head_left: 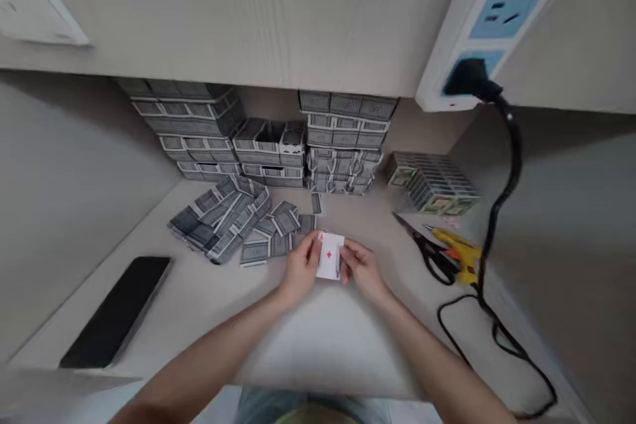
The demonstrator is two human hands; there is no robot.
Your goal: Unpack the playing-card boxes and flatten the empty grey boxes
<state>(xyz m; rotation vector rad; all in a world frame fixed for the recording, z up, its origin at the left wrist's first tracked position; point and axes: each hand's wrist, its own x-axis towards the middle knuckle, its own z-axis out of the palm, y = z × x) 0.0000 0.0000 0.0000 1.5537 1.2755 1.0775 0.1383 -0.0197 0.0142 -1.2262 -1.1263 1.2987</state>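
Observation:
A white playing card [328, 257] with a red diamond in its middle faces up between my two hands. My left hand [302, 262] pinches its left edge, and the fingers of my right hand [362, 268] are closed on its right edge. Whether more cards lie beneath it, I cannot tell. Just left of my left hand, several grey-backed folded cards [278, 228] are scattered on the desk. Farther left lies a larger heap of joined folded cards [221, 215].
Stacked card blocks [345, 139] line the back, with a taller stack [193, 119] at left. Boxed decks [432, 182] stand back right. Scissors [432, 252], a yellow glue gun [462, 253] and a black cable [497, 212] lie right. A phone [119, 311] rests left; a power strip [497, 20] hangs above.

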